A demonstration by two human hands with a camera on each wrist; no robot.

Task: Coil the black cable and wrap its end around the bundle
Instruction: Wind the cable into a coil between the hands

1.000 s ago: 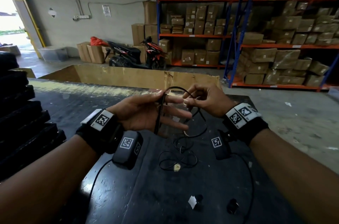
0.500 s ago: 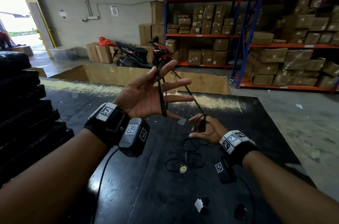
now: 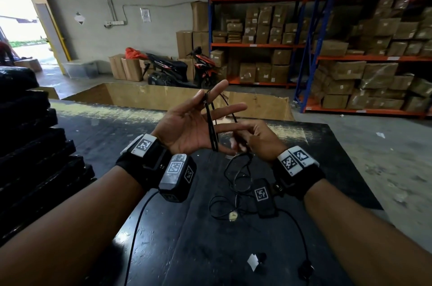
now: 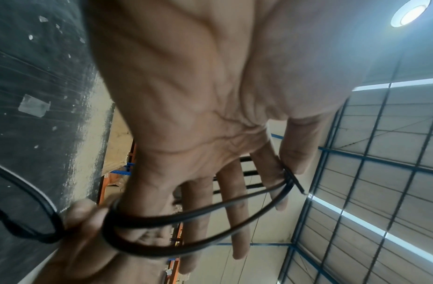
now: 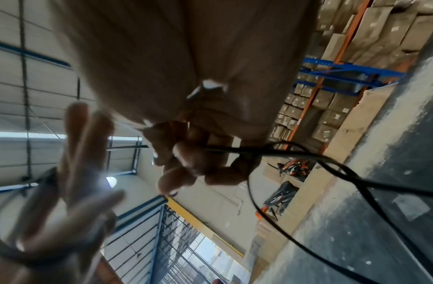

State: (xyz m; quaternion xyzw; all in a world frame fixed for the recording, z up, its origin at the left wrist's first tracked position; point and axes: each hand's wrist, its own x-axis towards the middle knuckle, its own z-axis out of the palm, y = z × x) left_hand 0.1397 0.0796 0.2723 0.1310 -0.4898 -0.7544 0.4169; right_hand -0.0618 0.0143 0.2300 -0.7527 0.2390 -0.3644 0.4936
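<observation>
My left hand (image 3: 205, 110) is raised palm-up over the black table (image 3: 163, 239), fingers spread. Its thumb pinches the thin black cable (image 3: 212, 129) against the index finger, and loops of the cable hang down across the palm. In the left wrist view the loops (image 4: 186, 217) run from the pinch at my left hand (image 4: 283, 173) round to the little-finger side. My right hand (image 3: 245, 138) sits just below the left fingers, its fingers curled round a strand of the cable. The right wrist view shows my right hand (image 5: 186, 159) gripping the cable (image 5: 307, 153). The slack cable (image 3: 236, 182) lies tangled on the table.
A stack of black mats (image 3: 28, 145) stands at the left. An open cardboard box (image 3: 187, 100) lies beyond the table's far edge. A white paper scrap (image 3: 252, 261) and a small black object (image 3: 305, 268) lie near the front. Shelves of boxes (image 3: 350, 51) fill the right.
My right hand has come up from near the table to the lower edge of my left palm, bringing a strand of cable with it. My left hand stays raised and spread.
</observation>
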